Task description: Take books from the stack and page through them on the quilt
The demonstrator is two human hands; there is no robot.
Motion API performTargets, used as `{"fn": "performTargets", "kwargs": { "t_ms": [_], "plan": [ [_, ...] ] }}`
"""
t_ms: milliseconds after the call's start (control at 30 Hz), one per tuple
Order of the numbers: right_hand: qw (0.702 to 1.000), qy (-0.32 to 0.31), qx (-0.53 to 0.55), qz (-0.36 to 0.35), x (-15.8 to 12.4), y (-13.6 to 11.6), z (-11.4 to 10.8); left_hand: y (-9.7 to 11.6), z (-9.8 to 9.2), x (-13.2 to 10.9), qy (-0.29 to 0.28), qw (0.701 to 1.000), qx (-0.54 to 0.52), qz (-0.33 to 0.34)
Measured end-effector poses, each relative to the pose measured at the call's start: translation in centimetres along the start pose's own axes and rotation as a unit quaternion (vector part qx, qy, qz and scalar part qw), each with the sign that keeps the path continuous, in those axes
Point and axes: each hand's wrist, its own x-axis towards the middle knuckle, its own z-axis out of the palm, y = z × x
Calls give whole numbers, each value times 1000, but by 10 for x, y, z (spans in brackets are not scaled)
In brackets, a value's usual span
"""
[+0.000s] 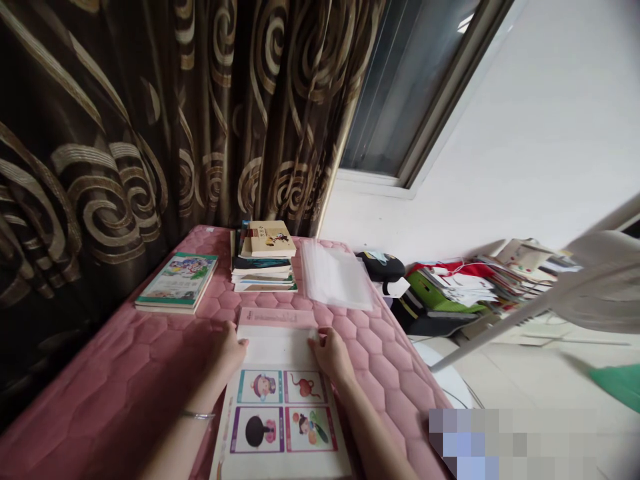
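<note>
A large picture book (281, 400) lies open or face-up in front of me on the pink quilted table cover (125, 373), showing several framed cartoon pictures. My left hand (231, 348) rests on the book's left edge near the top, fingers curled over it. On the right edge, my right hand (331, 353) pinches the top part, fingers closed on the page or cover. A thin bracelet sits on my left wrist.
A green-covered book (178, 281) lies at the far left. A stack of books (263, 260) stands at the back centre, with clear plastic sleeves (336, 277) beside it. Dark patterned curtain (150, 120) behind; piles of papers (465, 283) and a fan (595, 287) on the right floor.
</note>
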Motion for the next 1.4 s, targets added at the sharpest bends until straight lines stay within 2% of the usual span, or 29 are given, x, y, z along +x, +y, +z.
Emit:
{"fn": "performTargets", "kwargs": {
  "t_ms": [200, 367, 467, 533, 633, 767, 967, 1067, 1200, 1400],
  "plan": [
    [997, 8, -69, -30, -9, -11, -4, 10, 1, -15, 27, 994, 87, 57],
    [968, 15, -184, -171, -21, -27, -10, 9, 0, -19, 10, 988, 124, 87],
    [943, -31, -210, -258, -24, -30, -6, 8, -1, -21, 21, 985, 139, 98],
    [933, -82, -209, -279, -24, -30, -2, 9, -4, -25, 26, 981, 162, 99],
    [931, -134, -205, -272, -24, -29, 2, 13, -11, -34, 48, 972, 205, 102],
    [929, -147, -215, -264, -24, -29, 4, 15, -10, -40, 87, 958, 234, 138],
    [926, -150, -224, -266, -23, -29, 5, 28, 18, -27, -8, 934, 243, 263],
    [926, -152, -220, -264, -24, -29, 5, 41, 28, -14, -26, 918, 237, 316],
    [931, -142, -199, -272, -24, -27, 7, 50, 32, 3, 15, 933, 220, 284],
    [930, -141, -205, -271, -25, -27, 5, 42, 38, 8, 56, 942, 208, 257]
  ]
}}
